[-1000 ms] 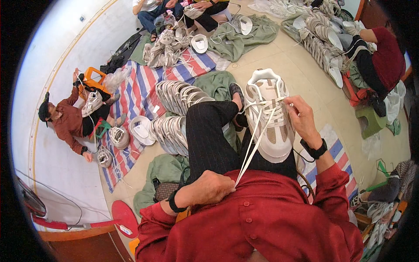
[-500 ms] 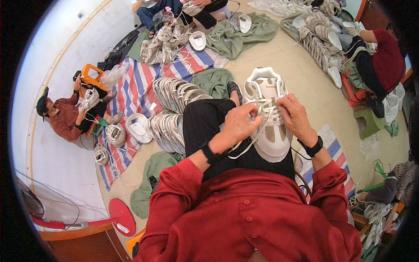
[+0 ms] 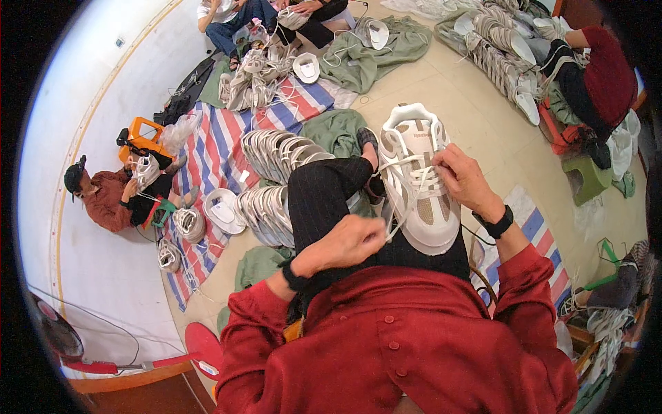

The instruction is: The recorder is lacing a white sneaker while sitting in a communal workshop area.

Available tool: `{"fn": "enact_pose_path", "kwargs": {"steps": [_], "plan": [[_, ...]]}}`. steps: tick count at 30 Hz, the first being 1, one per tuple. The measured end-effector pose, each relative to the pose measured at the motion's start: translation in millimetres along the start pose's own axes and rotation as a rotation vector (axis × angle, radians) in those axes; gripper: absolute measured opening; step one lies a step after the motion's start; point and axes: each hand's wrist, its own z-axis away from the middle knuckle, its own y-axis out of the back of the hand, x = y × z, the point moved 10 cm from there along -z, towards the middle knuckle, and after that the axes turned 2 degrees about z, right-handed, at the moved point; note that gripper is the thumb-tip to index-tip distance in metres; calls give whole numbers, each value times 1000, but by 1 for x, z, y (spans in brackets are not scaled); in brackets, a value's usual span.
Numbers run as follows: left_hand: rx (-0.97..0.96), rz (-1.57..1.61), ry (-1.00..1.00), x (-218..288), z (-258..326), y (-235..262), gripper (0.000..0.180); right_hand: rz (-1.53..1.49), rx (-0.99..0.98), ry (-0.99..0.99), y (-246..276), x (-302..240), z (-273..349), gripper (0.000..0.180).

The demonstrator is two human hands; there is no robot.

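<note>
A white and beige sneaker (image 3: 429,231) rests across my lap with its toe toward me. White shoelace (image 3: 423,181) criss-crosses its tongue, and a loose length runs down to the left. My left hand (image 3: 343,243), slightly smeared by motion, is closed on that loose length, below and left of the shoe. At the eyelets on the shoe's right side, my right hand (image 3: 467,181) is closed with fingertips pinched at the edge. Whether lace lies between those fingertips is hidden.
Nested rows of shoe uppers (image 3: 265,215) line the floor left of my leg, beside a striped sheet (image 3: 214,138). Co-workers sit at left (image 3: 110,196), at the back (image 3: 241,24) and at right (image 3: 603,83). A green stool (image 3: 586,181) stands at right.
My left hand has moved down and left, away from the eyelets, drawing the lace with it. My right hand remains at the shoe's right side. The view has shifted slightly.
</note>
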Motion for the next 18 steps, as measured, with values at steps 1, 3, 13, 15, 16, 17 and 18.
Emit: {"fn": "enact_pose_path", "kwargs": {"steps": [1,3,13,15,16,17,18], "plan": [[-141,152,45,4,16,-10,14,-1,-21,-20,0,0,0,10],[-314,291,106,14,47,-20,18,-4,-41,-44,-2,2,0,10],[1122,814,241,-110,117,177,9,-23,-100,16,-8,-5,-12,11],[1417,397,147,-85,131,205,15,-14,-117,-8,-10,-4,-12,10],[1286,260,165,-74,111,199,19,-16,-105,-32,-8,-2,-10,10],[1151,129,181,-59,86,184,23,-16,-95,-59,-5,0,-7,10],[955,144,81,-34,51,159,21,-18,-102,-58,-5,-1,-5,10]]}}
